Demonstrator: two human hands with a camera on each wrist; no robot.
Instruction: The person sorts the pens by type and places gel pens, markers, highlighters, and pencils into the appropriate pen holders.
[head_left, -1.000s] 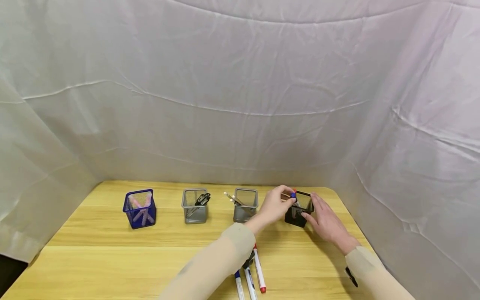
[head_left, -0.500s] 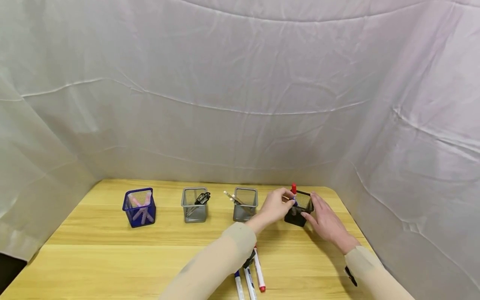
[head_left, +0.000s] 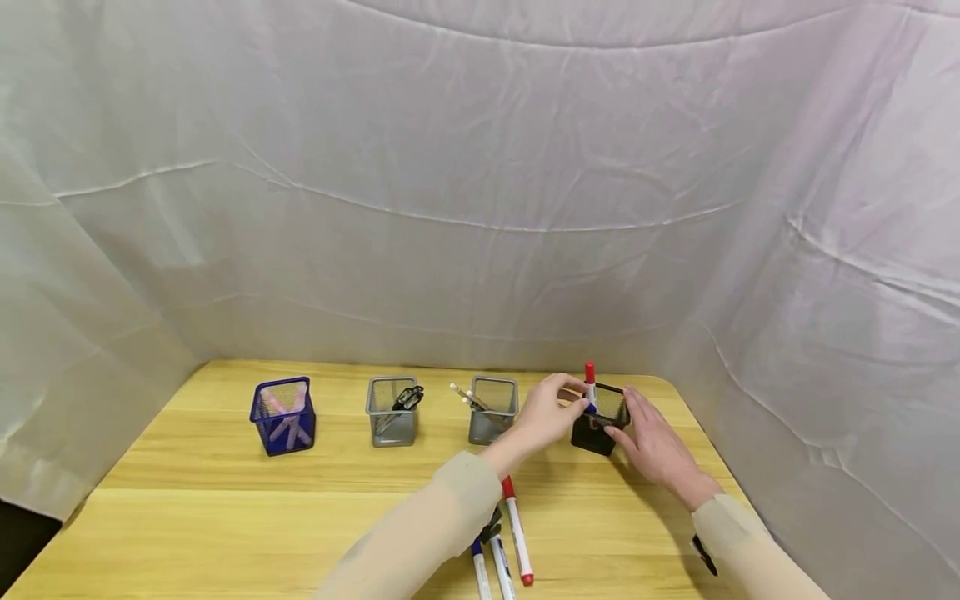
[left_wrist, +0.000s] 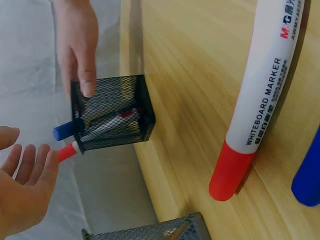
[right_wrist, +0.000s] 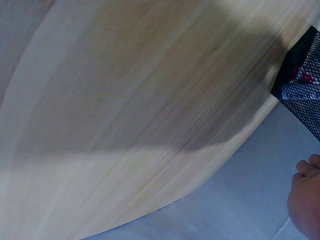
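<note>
A black mesh pen cup (head_left: 592, 438) stands at the right back of the table. My right hand (head_left: 660, 442) holds its right side, the thumb lying on the mesh near the rim and the fingers on the far side. Two whiteboard markers lean in the cup, a blue cap (left_wrist: 64, 131) and a red cap (left_wrist: 68, 152) poking past the rim. My left hand (head_left: 549, 412) is at the cup's left rim, thumb and fingers parted. In the left wrist view its fingertips come right up to the red cap, with nothing pinched between them.
Left of the black cup stand a grey mesh cup with pencils (head_left: 492, 417), another grey cup with black pens (head_left: 392, 417) and a blue cup with pink pens (head_left: 283, 421). Near my left forearm lie a red marker (head_left: 517, 533) and blue-capped marker (head_left: 480, 571). Grey fabric (head_left: 465, 208) surrounds the table.
The blue-capped marker has gone down into the black cup from my left fingers, leaving the red cap showing above it. The left fingers have loosened; the right hand keeps its place.
</note>
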